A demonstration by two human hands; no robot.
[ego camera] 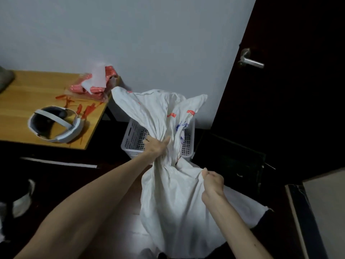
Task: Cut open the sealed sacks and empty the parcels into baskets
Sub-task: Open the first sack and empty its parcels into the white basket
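White woven plastic sack (pixel 168 193) | long axis near-to-far, far end flared above white perforated plastic basket (pixel 130 135) | left hand (pixel 155 146) clenched round twisted waist, nearer basket | right hand (pixel 212 182) pinching near cloth fold, fingers curled tight

A white sack (pixel 168 193) was gripped at its bunched middle by the left hand (pixel 155 145) and at its edge by the right hand (pixel 212 181), above a white basket (pixel 134 139).

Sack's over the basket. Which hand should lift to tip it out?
Right hand, probably: it pinches the near part of the sack, away from the basket. The left hand grips the bunched middle over the basket, better as the pivot.
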